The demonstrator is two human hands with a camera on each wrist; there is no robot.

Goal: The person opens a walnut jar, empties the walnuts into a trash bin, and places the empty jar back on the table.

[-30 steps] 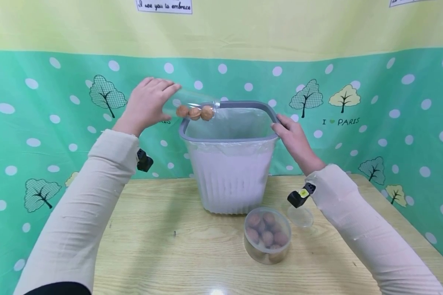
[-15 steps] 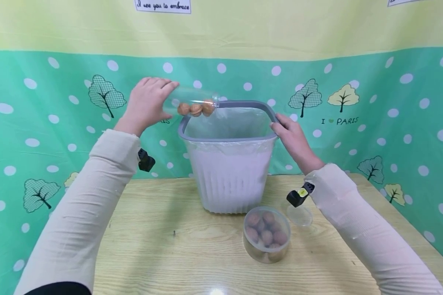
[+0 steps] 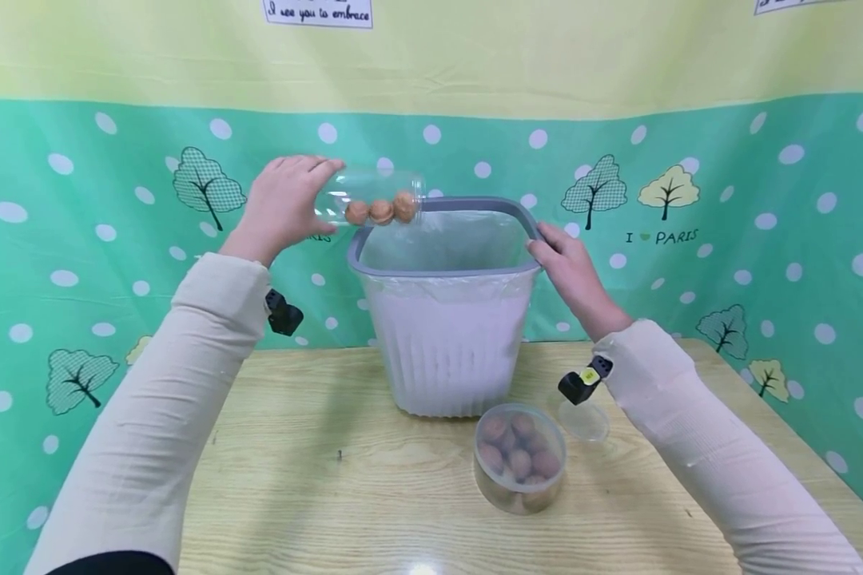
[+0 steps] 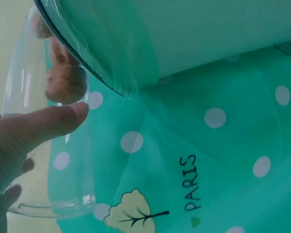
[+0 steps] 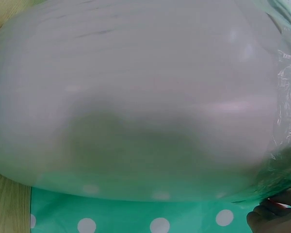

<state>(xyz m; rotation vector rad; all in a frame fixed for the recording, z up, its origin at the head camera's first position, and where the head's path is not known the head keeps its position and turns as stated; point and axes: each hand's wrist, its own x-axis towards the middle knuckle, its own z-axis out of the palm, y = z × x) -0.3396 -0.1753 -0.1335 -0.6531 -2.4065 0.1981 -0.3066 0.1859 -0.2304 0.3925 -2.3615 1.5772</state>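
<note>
In the head view my left hand (image 3: pixel 284 204) grips the closed end of a clear jar (image 3: pixel 367 185), which lies on its side in the air. Its mouth reaches over the left rim of the trash can (image 3: pixel 449 343). Three walnuts (image 3: pixel 381 212) lie in a row along the jar's lower wall. The left wrist view shows my thumb (image 4: pixel 53 121) along the jar, beside a walnut (image 4: pixel 67 83). My right hand (image 3: pixel 571 267) holds the grey rim at the can's right side. A clear bag lines the can and folds over its edge.
A round clear tub (image 3: pixel 520 459) with several walnuts in it stands on the wooden table (image 3: pixel 280 479), in front of the can. A clear round lid (image 3: pixel 585 421) lies behind it to the right. A green dotted curtain (image 3: pixel 431 152) hangs behind the table.
The jar's mouth end has come up slightly, so the jar lies closer to level. The walnuts stay inside it. My right hand keeps its hold on the rim.
</note>
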